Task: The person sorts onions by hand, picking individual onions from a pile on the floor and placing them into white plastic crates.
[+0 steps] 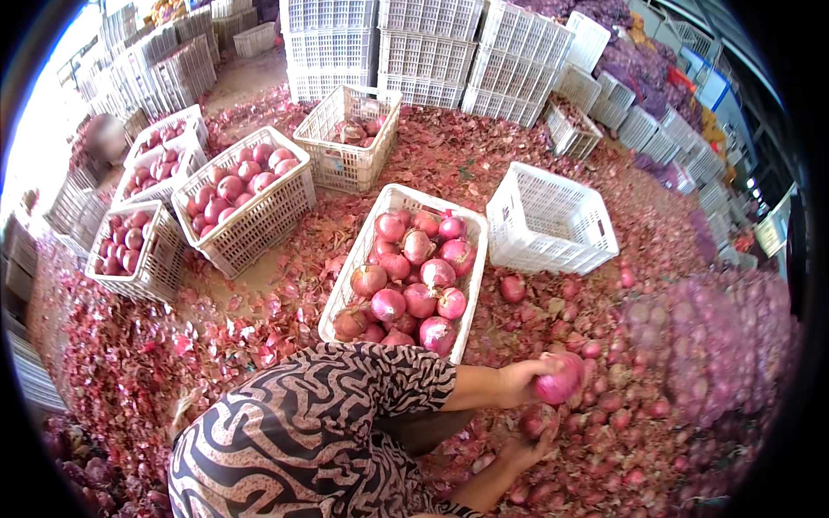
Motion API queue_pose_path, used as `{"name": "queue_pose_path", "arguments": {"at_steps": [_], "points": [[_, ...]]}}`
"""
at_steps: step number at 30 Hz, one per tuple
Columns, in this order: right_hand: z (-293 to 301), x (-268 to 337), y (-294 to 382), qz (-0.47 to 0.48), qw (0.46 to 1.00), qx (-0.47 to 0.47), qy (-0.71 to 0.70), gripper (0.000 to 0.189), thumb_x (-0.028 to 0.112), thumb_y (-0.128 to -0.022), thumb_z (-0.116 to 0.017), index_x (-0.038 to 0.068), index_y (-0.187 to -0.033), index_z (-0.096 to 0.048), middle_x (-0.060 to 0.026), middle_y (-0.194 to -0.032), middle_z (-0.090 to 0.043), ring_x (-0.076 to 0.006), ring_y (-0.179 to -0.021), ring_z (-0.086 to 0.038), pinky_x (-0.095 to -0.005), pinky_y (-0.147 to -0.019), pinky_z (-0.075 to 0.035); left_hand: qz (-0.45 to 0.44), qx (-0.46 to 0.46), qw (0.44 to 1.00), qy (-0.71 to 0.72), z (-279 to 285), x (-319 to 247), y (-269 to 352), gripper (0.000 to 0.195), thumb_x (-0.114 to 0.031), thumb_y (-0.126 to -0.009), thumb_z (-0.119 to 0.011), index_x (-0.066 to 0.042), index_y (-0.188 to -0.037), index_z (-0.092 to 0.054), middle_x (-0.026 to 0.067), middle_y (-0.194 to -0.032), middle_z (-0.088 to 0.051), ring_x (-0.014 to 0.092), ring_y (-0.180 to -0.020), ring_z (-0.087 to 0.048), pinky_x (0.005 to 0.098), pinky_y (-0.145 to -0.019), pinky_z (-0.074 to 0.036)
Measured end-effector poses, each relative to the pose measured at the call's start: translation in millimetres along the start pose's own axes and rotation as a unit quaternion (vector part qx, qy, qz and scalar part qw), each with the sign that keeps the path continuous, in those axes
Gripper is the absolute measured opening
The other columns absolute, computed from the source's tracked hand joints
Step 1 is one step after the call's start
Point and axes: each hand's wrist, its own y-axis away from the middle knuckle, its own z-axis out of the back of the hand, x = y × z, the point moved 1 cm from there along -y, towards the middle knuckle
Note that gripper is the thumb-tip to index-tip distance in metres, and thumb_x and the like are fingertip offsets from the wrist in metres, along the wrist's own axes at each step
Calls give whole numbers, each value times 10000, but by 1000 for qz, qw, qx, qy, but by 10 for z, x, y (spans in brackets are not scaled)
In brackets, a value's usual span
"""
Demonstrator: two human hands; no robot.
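Note:
My left hand point(523, 381) grips a large, smooth red onion point(560, 380) just right of the full crate. Below it, my right hand point(526, 448) is closed around another red onion point(537, 421), partly covered by the fingers. Under and beyond both hands spreads a heap of loose red onions point(612, 414) mixed with dry skins. A white plastic crate point(480, 272) filled with red onions stands in front of my patterned sleeve, its near end hidden by the sleeve. One loose onion point(513, 289) lies to the right of this crate.
An upright white crate point(550, 249) stands right of the filled one. Purple mesh sacks of onions point(712, 343) lie at the right. More onion crates point(259, 223) stand at the left. Stacked crates point(427, 58) line the back. Papery skins point(142, 349) cover the floor. A person point(97, 146) is at the far left.

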Motion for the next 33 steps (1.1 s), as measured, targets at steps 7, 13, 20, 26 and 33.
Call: {"name": "queue_pose_path", "arguments": {"at_steps": [7,13,20,26,33], "points": [[-1701,174,1267,149,695,130,691,763,307,-953,-598,-8,-1520,-197,-244,-1573,-233,-341,-1452,-268,-448,-1156,-250,20,111,991,78,18,-419,1372,789,-657,-852,-567,-175,-1452,-394,89,-1436,-475,293,-1330,-433,584,-1075,-324],[-1763,243,1754,167,663,313,659,817,216,-880,-677,-15,-1513,-213,-243,-1513,-338,-320,-1187,-567,-379,-945,-473,-12,14,994,109,-41,-1088,2456,979,-841,-751,-472,-187,-1470,-355,113,-1526,-337,394,-1411,-293,804,-1014,-231],[-2090,-485,976,103,738,331,579,829,294,-847,-731,17,-1500,-300,-159,-1305,-536,-229,-1078,-597,-336,-898,-475,-144,-156,977,23,143,-2027,2840,965,-781,-735,-566,-135,-1437,-418,214,-1480,-368,488,-1380,-315,694,-1079,-322],[-2461,-1351,210,-145,752,438,471,242,257,-940,-639,69,-1084,-688,-63,-1134,-679,-168,-1075,-606,-309,-941,-456,-32,-222,970,99,646,-1329,2459,772,-718,-781,-594,-180,-1330,-523,136,-1303,-570,360,-1178,-557,609,-907,-505],[-2180,-1775,374,-255,572,530,572,360,354,-918,-634,31,-1075,-662,-165,-997,-701,-270,-964,-664,-348,-855,-498,30,-154,988,13,1366,-1394,2907,758,-613,-836,-564,-127,-1408,-462,146,-1338,-565,394,-1125,-595,624,-898,-487]]}}
